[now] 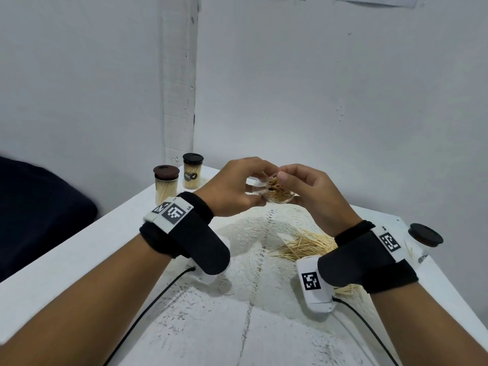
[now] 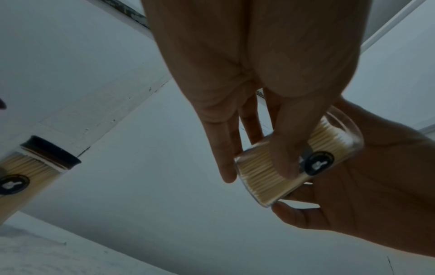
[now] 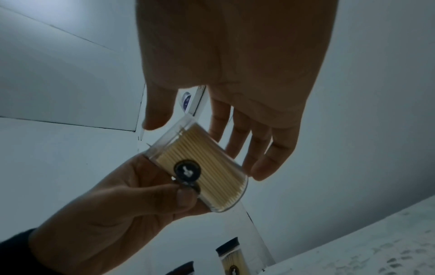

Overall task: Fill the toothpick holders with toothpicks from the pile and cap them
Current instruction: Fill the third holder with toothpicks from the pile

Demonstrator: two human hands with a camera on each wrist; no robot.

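A clear toothpick holder (image 1: 277,192), uncapped and packed with toothpicks, is held tilted above the table between both hands, its mouth towards me. My left hand (image 1: 232,186) grips its body (image 2: 261,174) with thumb and fingers. My right hand (image 1: 303,188) cups the other side: its fingers (image 3: 256,148) lie along the holder (image 3: 212,167) and its thumb (image 1: 284,177) sits at the mouth rim. A black round label marks the holder's wall. The loose toothpick pile (image 1: 303,245) lies on the table below my right wrist.
Two capped, full holders (image 1: 165,186) (image 1: 192,171) stand at the table's back left corner. A dark brown cap (image 1: 425,235) sits near the right edge. A white lace doily (image 1: 248,233) lies under the pile. A dark cushion (image 1: 39,215) is off the left edge.
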